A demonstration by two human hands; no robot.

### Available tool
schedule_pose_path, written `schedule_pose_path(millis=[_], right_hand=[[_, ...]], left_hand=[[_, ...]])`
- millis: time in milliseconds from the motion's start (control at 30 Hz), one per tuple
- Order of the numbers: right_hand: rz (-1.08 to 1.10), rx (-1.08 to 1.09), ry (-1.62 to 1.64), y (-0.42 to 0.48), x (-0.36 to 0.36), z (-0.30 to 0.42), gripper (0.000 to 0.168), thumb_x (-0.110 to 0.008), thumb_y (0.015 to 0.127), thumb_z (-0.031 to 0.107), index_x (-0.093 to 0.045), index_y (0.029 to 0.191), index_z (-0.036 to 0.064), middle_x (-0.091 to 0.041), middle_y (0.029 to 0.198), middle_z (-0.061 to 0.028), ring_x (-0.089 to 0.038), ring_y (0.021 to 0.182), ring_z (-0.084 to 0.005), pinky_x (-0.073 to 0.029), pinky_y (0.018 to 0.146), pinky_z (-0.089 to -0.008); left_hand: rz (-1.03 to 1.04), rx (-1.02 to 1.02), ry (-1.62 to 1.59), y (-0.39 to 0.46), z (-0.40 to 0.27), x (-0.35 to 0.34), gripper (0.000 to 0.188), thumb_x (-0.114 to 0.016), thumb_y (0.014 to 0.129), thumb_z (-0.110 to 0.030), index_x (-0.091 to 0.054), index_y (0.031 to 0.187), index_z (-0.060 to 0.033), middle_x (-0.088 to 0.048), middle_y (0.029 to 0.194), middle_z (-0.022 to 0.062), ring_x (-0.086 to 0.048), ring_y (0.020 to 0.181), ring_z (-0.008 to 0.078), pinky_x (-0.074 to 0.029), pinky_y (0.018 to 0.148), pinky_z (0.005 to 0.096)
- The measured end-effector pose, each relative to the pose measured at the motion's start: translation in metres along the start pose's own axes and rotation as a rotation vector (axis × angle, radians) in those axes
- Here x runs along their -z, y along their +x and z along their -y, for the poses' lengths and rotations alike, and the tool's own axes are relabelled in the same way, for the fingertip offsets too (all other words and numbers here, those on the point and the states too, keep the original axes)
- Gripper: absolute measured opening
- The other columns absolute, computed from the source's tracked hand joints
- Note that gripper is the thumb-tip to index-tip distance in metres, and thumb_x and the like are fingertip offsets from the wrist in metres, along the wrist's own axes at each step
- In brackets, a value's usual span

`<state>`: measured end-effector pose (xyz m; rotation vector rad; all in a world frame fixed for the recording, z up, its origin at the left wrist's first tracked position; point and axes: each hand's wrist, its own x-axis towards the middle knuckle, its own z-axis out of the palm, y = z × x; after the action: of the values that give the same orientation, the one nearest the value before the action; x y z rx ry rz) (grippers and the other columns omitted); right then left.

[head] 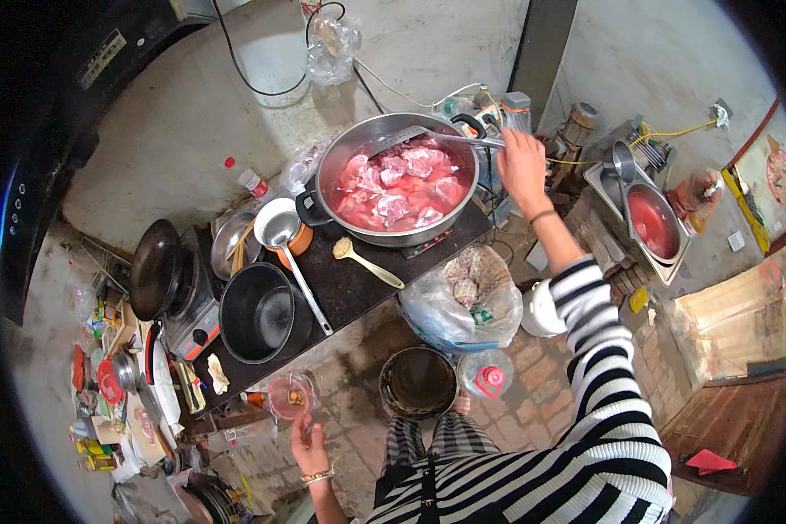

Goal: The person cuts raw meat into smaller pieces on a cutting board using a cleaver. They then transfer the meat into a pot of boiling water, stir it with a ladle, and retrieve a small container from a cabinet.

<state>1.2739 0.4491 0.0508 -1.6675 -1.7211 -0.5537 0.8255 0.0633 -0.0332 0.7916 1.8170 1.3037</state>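
My right hand [523, 167] grips the handle of a slotted metal skimmer [401, 139]. Its perforated head rests at the far inner side of a large two-handled steel pot [396, 238]. Chunks of raw meat [393, 204] fill the pot, lying in reddish liquid. Low at my left side, my left hand [309, 447] hangs with loosely curled, parted fingers and nothing visible in it. Just beyond its fingertips is a pinkish clear plastic container [291, 397]; whether they touch is hard to tell.
Left of the pot, the dark counter [327, 275] holds a pale-handled brush [367, 262], a ladle [295, 268] in an orange-white pot, a black pot [257, 314] and a wok [155, 270]. Below stand a lined bin [462, 308], a dark bucket [418, 383] and a plastic jug [486, 374].
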Motion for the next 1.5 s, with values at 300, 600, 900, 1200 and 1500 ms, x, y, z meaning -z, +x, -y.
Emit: schedule_pose_path(millis=[300, 600, 900, 1200, 1500], right_hand=[[0.383, -1.684, 1.762, -0.167, -0.116, 0.032, 0.045, -0.04, 0.09, 0.035, -0.035, 0.117, -0.001, -0.053, 0.106, -0.0253, -0.057, 0.091, -0.0325, -0.046, 0.08, -0.0405], [0.253, -1.707, 1.793, -0.143, -0.129, 0.054, 0.055, -0.042, 0.088, 0.044, -0.029, 0.121, 0.003, -0.046, 0.109, -0.0299, -0.05, 0.097, -0.0393, -0.037, 0.092, -0.048], [0.428, -1.526, 1.59, -0.187, -0.076, 0.015, 0.067, -0.034, 0.089, 0.052, -0.017, 0.137, 0.01, -0.042, 0.126, -0.0185, -0.052, 0.103, -0.0299, -0.047, 0.077, -0.0381], [0.337, -1.558, 1.603, -0.221, 0.014, -0.008, 0.067, -0.037, 0.089, 0.051, -0.022, 0.132, 0.002, -0.046, 0.121, -0.0216, -0.056, 0.099, -0.0319, -0.05, 0.076, -0.0373], [0.233, -0.765, 1.132, -0.156, 0.034, -0.062, 0.031, -0.059, 0.084, 0.026, -0.056, 0.096, -0.002, -0.057, 0.07, -0.0022, -0.053, 0.063, -0.0094, -0.043, 0.058, -0.0239]], left_hand=[[-0.04, 0.145, -0.026, -0.06, 0.037, -0.01, 0.038, -0.057, 0.082, -0.01, -0.045, 0.118, -0.0054, -0.056, 0.106, 0.0044, -0.061, 0.086, 0.021, -0.049, 0.063, 0.028], [0.063, 0.155, -0.013, -0.065, 0.028, -0.05, 0.043, -0.059, 0.08, -0.003, -0.042, 0.12, -0.0055, -0.053, 0.108, 0.0057, -0.059, 0.085, 0.0184, -0.048, 0.065, 0.0264], [0.188, -0.017, 0.05, -0.042, 0.053, -0.065, 0.046, -0.058, 0.081, -0.004, -0.04, 0.123, -0.0032, -0.052, 0.112, 0.0076, -0.06, 0.082, 0.0183, -0.047, 0.062, 0.025], [0.234, 0.208, -0.107, -0.039, 0.093, -0.071, 0.048, -0.058, 0.08, -0.002, -0.038, 0.124, -0.0017, -0.051, 0.112, 0.0112, -0.059, 0.08, 0.0168, -0.048, 0.063, 0.0256], [0.129, -0.008, 0.023, -0.043, 0.133, -0.106, 0.046, -0.06, 0.079, -0.004, -0.042, 0.121, -0.0047, -0.053, 0.105, 0.0079, -0.058, 0.077, 0.0162, -0.046, 0.06, 0.0251]])
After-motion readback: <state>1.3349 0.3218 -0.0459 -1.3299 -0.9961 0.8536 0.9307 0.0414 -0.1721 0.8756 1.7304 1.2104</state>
